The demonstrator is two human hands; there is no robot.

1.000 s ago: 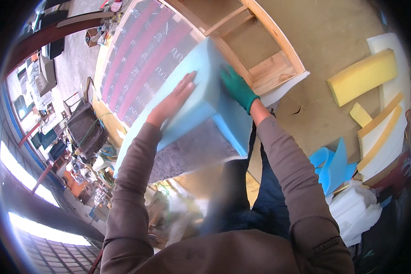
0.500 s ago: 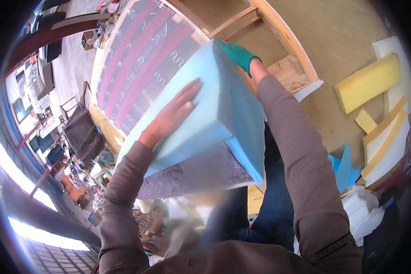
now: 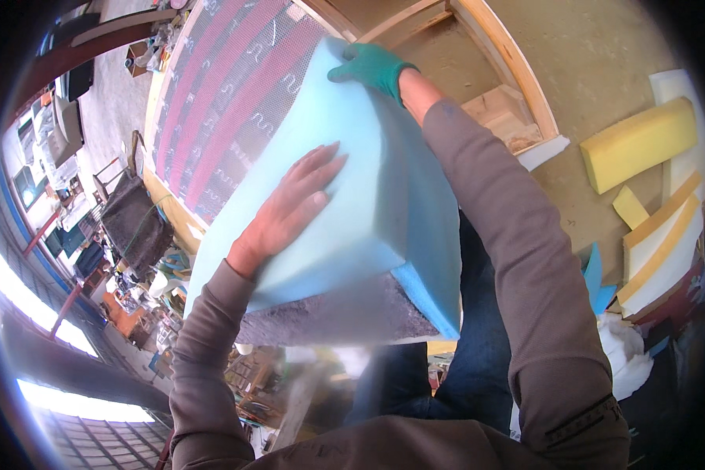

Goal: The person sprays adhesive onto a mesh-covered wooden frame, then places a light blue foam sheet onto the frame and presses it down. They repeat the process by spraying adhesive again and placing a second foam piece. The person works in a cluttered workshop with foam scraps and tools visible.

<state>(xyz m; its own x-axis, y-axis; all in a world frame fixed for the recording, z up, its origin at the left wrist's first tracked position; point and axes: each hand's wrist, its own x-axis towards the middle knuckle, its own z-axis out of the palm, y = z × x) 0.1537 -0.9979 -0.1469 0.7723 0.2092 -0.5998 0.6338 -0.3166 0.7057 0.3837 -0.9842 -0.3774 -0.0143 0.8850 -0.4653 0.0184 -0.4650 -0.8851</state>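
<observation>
A light blue foam sheet point(image 3: 290, 235) drapes over an arm-like block of the furniture before me, bending down its right side. Below its near edge, purple-grey plush fabric point(image 3: 345, 313) covers the block's front, partly blurred. My left hand point(image 3: 290, 204), bare, lies flat on top of the foam with fingers stretched out. At the far right corner my right hand point(image 3: 372, 69), in a green glove, grips the foam's edge, thumb on top; the fingertips are partly hidden. Beyond stands the wooden frame point(image 3: 517, 70), with a netted seat panel point(image 3: 227, 102) of wavy springs and maroon bands on its left.
Yellow foam block point(image 3: 638, 145) and foam-edged white pieces point(image 3: 658, 243) lie on the floor at right, near blue foam scraps point(image 3: 595, 282) and white wadding point(image 3: 627, 356). A dark covered chair point(image 3: 137, 219) and cluttered workshop goods stand at left.
My right hand has moved left and toward the foam's top, its thumb now showing over the edge. The foam's far corner has shifted left. My left hand stays flat, slightly lower.
</observation>
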